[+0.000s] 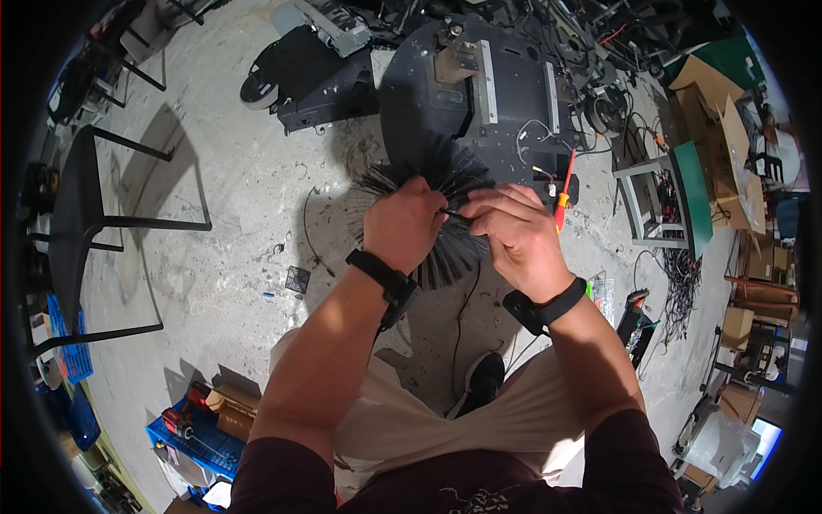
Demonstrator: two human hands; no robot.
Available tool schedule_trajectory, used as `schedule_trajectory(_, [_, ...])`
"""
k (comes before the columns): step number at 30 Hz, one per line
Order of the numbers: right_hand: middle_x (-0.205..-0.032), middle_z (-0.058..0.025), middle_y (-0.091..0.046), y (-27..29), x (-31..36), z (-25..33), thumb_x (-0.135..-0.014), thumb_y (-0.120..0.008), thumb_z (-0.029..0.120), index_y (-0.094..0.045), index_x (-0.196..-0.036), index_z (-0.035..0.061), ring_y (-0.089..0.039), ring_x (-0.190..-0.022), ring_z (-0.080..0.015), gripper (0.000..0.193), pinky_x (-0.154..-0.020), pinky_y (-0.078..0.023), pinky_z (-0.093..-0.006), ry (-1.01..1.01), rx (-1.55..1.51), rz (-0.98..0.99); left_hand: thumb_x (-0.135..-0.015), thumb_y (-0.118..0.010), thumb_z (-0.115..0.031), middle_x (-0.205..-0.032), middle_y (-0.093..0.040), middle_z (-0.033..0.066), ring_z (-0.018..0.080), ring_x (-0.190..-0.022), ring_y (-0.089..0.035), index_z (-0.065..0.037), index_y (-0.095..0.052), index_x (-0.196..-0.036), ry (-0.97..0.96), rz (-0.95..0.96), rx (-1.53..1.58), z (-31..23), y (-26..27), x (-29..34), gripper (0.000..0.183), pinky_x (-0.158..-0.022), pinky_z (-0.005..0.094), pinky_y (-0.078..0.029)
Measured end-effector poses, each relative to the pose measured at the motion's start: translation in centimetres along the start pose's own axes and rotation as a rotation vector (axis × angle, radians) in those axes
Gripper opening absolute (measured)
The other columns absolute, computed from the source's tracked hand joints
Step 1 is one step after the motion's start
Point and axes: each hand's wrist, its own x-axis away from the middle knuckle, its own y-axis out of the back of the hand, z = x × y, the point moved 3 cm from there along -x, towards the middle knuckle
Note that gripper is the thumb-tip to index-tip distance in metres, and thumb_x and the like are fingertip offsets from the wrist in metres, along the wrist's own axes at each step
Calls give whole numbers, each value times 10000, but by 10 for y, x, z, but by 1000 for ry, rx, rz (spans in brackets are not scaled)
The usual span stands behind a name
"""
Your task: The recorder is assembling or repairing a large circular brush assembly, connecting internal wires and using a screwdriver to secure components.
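Note:
A round brush point(451, 257) with long black bristles sits in front of me, partly covered by my hands. My left hand point(402, 224) is closed above its left side. My right hand point(516, 233) pinches with bent fingers above its right side. A thin black piece, like a cord or rod point(455, 216), spans the gap between the two hands; both grip an end of it, and its exact kind is unclear. Beyond the brush lies a large, dark, rounded machine base point(419, 103). A red and yellow screwdriver point(562, 202) lies just past my right hand.
A black chair point(77, 218) lies tipped on the concrete floor at left. Close by at lower left, a blue crate point(201, 445) holds a red tool point(184, 411). To the right are a green-topped metal frame point(692, 201), tangled cables point(681, 300) and cardboard boxes point(715, 146).

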Motion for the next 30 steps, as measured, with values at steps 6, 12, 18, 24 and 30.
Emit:
schedule_trajectory(6, [-1094, -88, -754, 4, -5, 19, -817, -716, -50, -717, -1076, 46, -741, -975, -241, 276, -788, -586, -375, -278, -143, -213, -900, -786, -223, -983, -688, 41, 310, -900, -726, -150, -778, -981, 34, 12, -8, 3, 0, 1, 110, -755, 456, -583])
schedule_trajectory(12, [-1049, -98, -767, 0, 6, 9, -890, -818, 148, -689, -1253, 70, -737, -790, -269, 393, -704, -584, -367, -418, -43, -132, -907, -784, -230, -962, -681, 40, 310, -890, -723, -158, -783, -966, 38, 21, -16, 3, -2, 0, 93, -750, 462, -578])
schedule_trajectory(18, [-1018, -112, -770, 0, 6, 0, -887, -813, 33, -693, -1241, 1, -750, -867, -217, 376, -776, -584, -333, -339, 24, -119, -906, -789, -229, -961, -685, 45, 310, -889, -723, -150, -785, -963, 30, 11, -11, 2, 0, 0, 98, -754, 460, -580])
schedule_trajectory(24, [-947, -122, -754, 1, -5, 18, -870, -796, 15, -736, -1121, 9, -727, -855, -252, 258, -808, -565, -350, -318, -39, -123, -894, -792, -216, -962, -691, 48, 311, -893, -725, -144, -788, -957, 25, 10, -17, 3, 1, 0, 96, -755, 459, -582])
schedule_trajectory(30, [-937, -100, -742, -5, -4, 15, -862, -739, 4, -747, -1046, 41, -714, -835, -282, 188, -795, -546, -373, -309, -13, -145, -888, -791, -207, -954, -686, 48, 312, -889, -725, -146, -788, -959, 19, 6, -24, 4, -2, 0, 93, -753, 455, -584])
